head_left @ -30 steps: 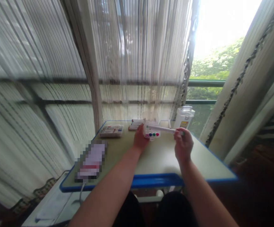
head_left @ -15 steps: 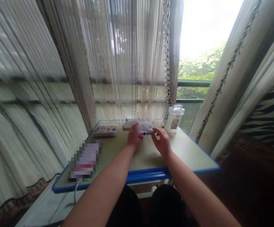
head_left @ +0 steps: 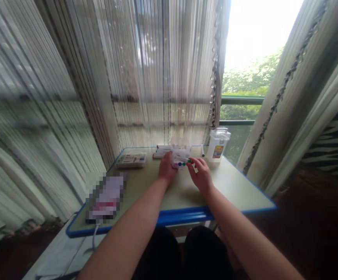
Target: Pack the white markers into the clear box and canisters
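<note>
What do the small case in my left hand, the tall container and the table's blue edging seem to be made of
Small case: probably clear plastic; it looks pale and see-through.
Tall container: likely rigid, smooth plastic, since its walls look translucent.
Blue edging: perhaps glossy plastic, from its sheen, though painted metal is possible.

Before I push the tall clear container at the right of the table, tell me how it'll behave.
The container will probably keep its shape, since its walls look like rigid plastic. Standing taller than wide, it may tip if pushed high. The smooth sides could feel slippery.
</note>
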Demonstrator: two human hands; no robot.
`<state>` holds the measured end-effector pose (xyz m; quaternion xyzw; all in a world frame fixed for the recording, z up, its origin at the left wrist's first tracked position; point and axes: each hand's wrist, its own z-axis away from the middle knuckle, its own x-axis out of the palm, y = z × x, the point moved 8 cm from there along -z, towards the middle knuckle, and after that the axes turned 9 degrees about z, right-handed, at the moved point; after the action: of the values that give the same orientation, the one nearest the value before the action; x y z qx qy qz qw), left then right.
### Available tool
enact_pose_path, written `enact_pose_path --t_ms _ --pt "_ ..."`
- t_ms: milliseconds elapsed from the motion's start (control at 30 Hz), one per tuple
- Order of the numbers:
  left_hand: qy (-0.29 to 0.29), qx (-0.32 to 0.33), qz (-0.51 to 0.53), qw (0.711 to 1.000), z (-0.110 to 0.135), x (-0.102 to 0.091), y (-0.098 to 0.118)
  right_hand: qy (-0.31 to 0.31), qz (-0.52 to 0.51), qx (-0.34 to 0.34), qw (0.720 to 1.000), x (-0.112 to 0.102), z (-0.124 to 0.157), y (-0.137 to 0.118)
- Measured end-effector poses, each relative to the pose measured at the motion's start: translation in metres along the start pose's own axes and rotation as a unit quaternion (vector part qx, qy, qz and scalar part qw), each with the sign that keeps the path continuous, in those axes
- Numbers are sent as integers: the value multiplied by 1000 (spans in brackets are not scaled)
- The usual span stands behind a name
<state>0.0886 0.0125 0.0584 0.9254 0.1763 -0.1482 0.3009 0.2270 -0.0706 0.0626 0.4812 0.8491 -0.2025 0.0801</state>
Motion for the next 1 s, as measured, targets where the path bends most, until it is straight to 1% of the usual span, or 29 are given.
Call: enact_pose_path --t_ms 133,300,533,733,1000 --pt "5 12 0 1000 0 0 1 0 -9 4 1000 2 1 3" --pt "0 19 2 1000 1 0 3 5 1 -29 1000 0 1 -1" --pt "-20 26 -13 999 1 3 6 11 17 -49 999 -4 0 -7" --pt "-7 35 -23 999 4 2 7 3 55 -58 997 -4 -1 -15" --pt "4 41 -14 999 3 0 9 10 48 -61 997 -7 -1 -19"
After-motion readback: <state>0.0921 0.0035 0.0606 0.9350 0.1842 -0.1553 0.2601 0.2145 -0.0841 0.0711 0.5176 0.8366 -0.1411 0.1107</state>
